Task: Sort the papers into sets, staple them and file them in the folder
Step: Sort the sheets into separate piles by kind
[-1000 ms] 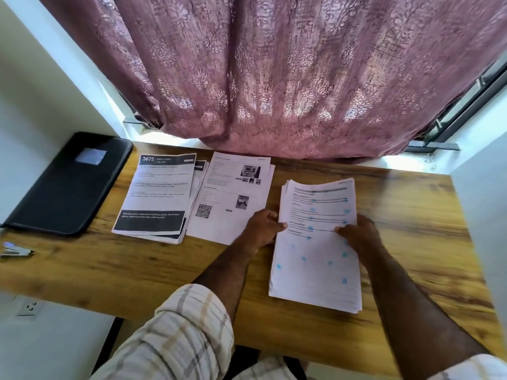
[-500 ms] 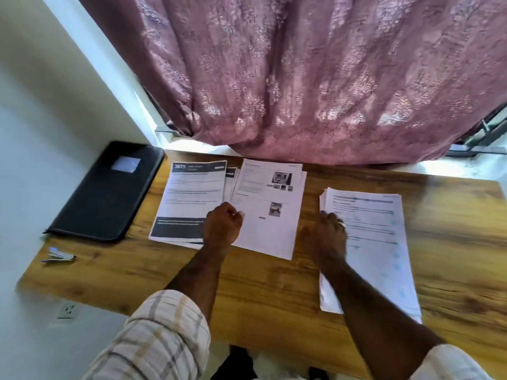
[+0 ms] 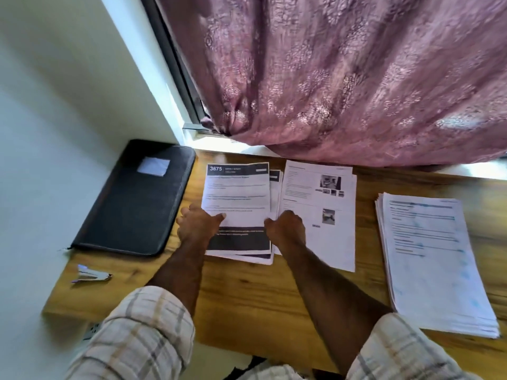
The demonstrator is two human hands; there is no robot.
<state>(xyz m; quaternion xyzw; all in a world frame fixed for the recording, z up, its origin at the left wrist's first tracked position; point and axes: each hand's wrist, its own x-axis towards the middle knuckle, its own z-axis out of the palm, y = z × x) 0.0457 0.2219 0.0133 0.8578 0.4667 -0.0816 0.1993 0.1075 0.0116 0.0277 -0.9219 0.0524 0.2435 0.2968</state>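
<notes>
A thin, floppy set of dark-banded papers [image 3: 237, 198], lying on the wooden desk [image 3: 247, 292] beside the black folder [image 3: 134, 198], is gripped at its side edges by the left hand [image 3: 196, 224] and right hand [image 3: 286, 229], and is probably best lifted there, evenly.

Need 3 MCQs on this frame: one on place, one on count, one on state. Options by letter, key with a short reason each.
1. Where is the black folder?
A. Far left of the desk, against the wall
B. Under the right-hand stack
C. On the person's lap

2. How many separate paper piles lie on the desk?
A. One
B. Three
C. Five

3. What is the left hand doing?
A. Holding the stapler
B. Resting in the lap
C. Gripping the left edge of the 3675 pile

Key: 1 A, it lies beside the wall, left of the papers. 2 B, the 3675 pile, the photo-page pile and the blue-marked stack. 3 C, its thumb lies on the top sheet; the stapler lies untouched.
</notes>
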